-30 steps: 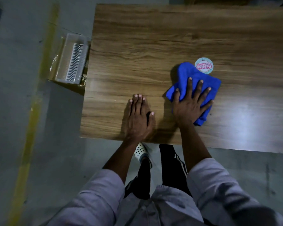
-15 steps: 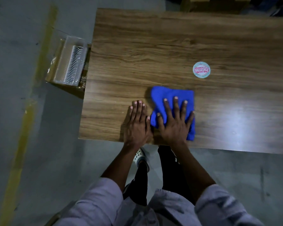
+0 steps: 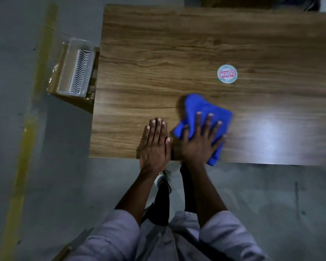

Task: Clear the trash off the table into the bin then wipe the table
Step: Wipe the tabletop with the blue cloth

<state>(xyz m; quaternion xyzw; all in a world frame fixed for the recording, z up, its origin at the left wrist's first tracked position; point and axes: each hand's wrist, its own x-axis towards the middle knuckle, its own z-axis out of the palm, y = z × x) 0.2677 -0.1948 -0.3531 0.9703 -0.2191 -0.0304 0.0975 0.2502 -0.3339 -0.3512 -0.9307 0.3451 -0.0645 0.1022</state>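
Observation:
A blue cloth (image 3: pixel 198 108) lies crumpled on the wooden table (image 3: pixel 177 53) near its front edge. My right hand (image 3: pixel 199 142) presses flat on the cloth with fingers spread and straight. Just to its left, my left hand (image 3: pixel 154 144) rests flat on the bare wood, fingers together. A round white sticker with red print (image 3: pixel 227 74) sits on the table beyond the cloth, to the right. On the floor at the table's left end stands a box (image 3: pixel 72 72) lined with clear plastic and holding a clear ridged tray.
Grey floor with a yellow painted line (image 3: pixel 26 129) runs along the left. My legs and a white shoe (image 3: pixel 163 178) are below the table's front edge. A bright light glare lies on the right part of the tabletop.
My right hand slid the cloth from beside the sticker toward the front edge next to my left hand, then a little back to the right. My left hand stayed put.

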